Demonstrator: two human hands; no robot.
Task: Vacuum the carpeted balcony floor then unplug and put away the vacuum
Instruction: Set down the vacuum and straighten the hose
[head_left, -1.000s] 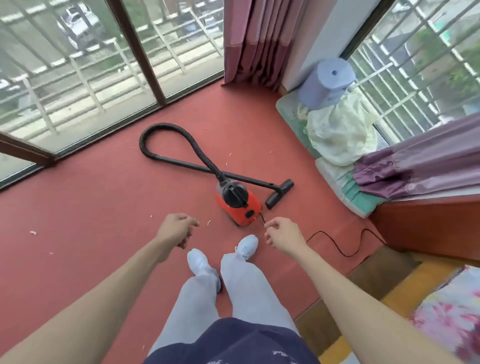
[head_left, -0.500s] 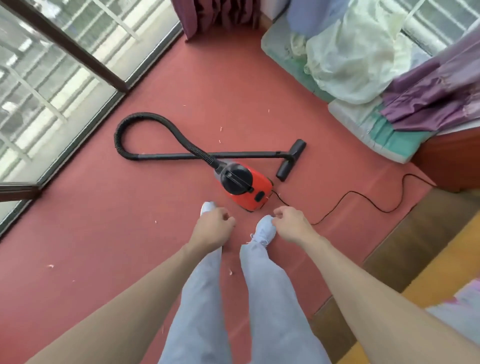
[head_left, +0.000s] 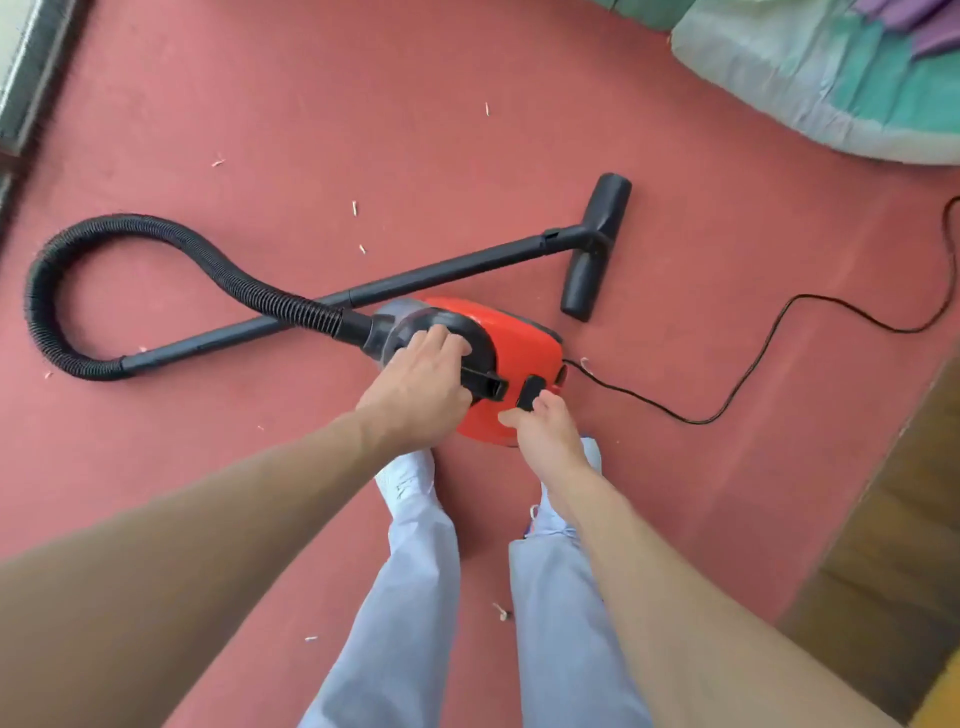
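Looking straight down at the red carpet (head_left: 270, 93); the red vacuum (head_left: 519, 343) is sitting on it just beyond my white shoes (head_left: 405, 475), roughly centre scene. My left hand (head_left: 421, 384) is resting on top of the black dome at the vacuum's front, fingers (head_left: 441, 340) curled over the black carry handle (head_left: 485, 385), gripping it. My right hand (head_left: 543, 434) is lying on the near right end of the body, fingers loosely bent and grasping nothing, with one fingertip touching the black switch (head_left: 531, 392); can't tell whether it's pressing. The ribbed black hose (head_left: 156, 234) is looping out to the left and curving back into the rigid wand (head_left: 415, 278), which is crossing under the hose and running right and far to the floor head (head_left: 595, 247), lying flat on the carpet, apart from the body. The black power cord (head_left: 769, 332) is leaving the vacuum's right end, snaking right across the carpet and running out of the right edge. Small pale scraps (head_left: 355, 208) are lying scattered over the carpet, far side and near my legs. A folded green and white pad (head_left: 841, 88) is lying far right; a wooden floor strip (head_left: 893, 545) is bordering the carpet near right.
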